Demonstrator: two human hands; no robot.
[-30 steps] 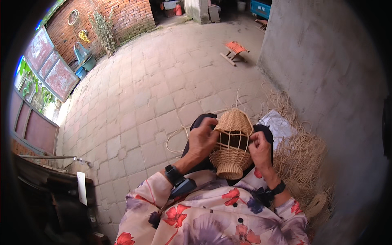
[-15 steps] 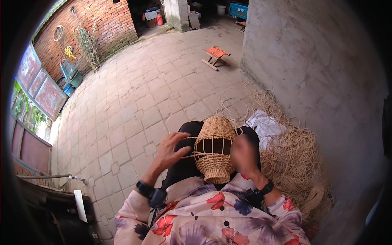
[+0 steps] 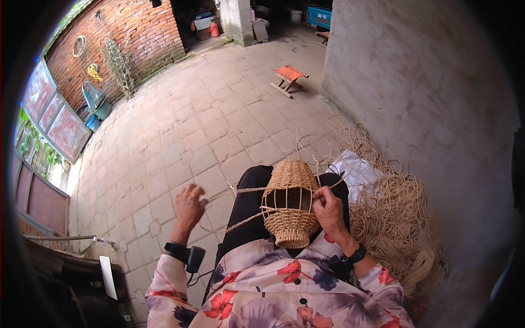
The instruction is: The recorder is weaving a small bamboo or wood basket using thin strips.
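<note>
A: Left edge of the paved floor (image 3: 164,142)?

B: Metal gate (image 3: 64,121), one, paint patchy. Plastic tubs (image 3: 102,111), blue and green, standing against the brick wall (image 3: 147,33), beside dried stalks (image 3: 116,63).

A: Next, toward the middle?

B: Left hand (image 3: 190,208), one, raised over the paving, apart from the weaving. Fingers partly curled; whether a thin strand is held, cannot tell.

A: The lap?

B: Dark trousers (image 3: 245,203), carrying the piece. Two twisted cords (image 3: 250,189) run out leftward across the left thigh.

A: The piece itself?

B: Woven basket (image 3: 290,172), one, straw-coloured, lying between the knees, narrow neck toward the near edge of the lap. Two woven bands, a gap crossed by bare uprights between them. Beyond, near the far right edge of the paving: folding stool (image 3: 290,72), orange seat, wooden legs.

A: Right side of the basket?

B: Right hand (image 3: 330,210), one, thumb and fingers pinched narrow on the basket at the right edge of the gap; which strand, cannot tell.

A: Last entries?

B: White cloth (image 3: 353,170), crumpled, then a heap of cord (image 3: 391,224), tangled, along the paving's right edge beside the grey wall (image 3: 432,109).
</note>
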